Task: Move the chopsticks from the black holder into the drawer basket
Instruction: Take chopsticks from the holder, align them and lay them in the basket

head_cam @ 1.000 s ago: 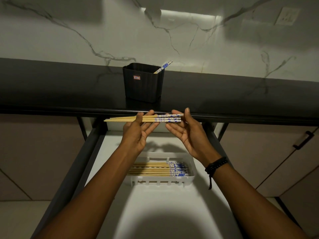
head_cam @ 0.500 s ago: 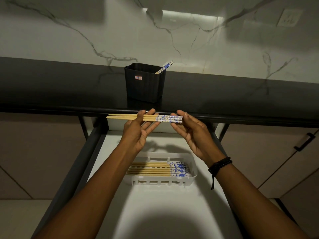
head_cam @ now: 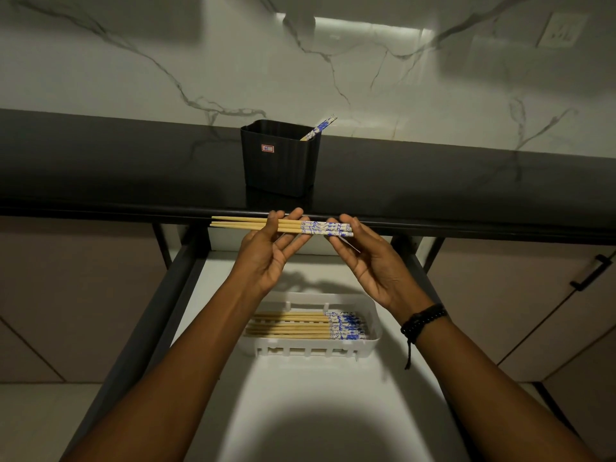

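You held chopstick bundle (head_cam: 282,226) level above open drawer, over white basket (head_cam: 373,341). Left hand (head_cam: 266,258) pinched bare wood mid-shaft; right hand (head_cam: 370,265) fingertips closed on blue-patterned ends. Light, stiff, smooth sticks (likely to roll or fan apart), best gripped near both ends. One chopstick (head_cam: 319,127) remained in black holder (head_cam: 280,158).

The scene is dim. A bright strip of glare (head_cam: 366,26) reflects on the marble wall (head_cam: 133,78) far above the fingers (head_cam: 293,216). A large soft shadow (head_cam: 320,435) pools on the drawer floor (head_cam: 326,388) well below them. Wide-angle distortion bows the bench (head_cam: 100,168) edge. Focus stays fairly sharp centrally, softer toward corners.
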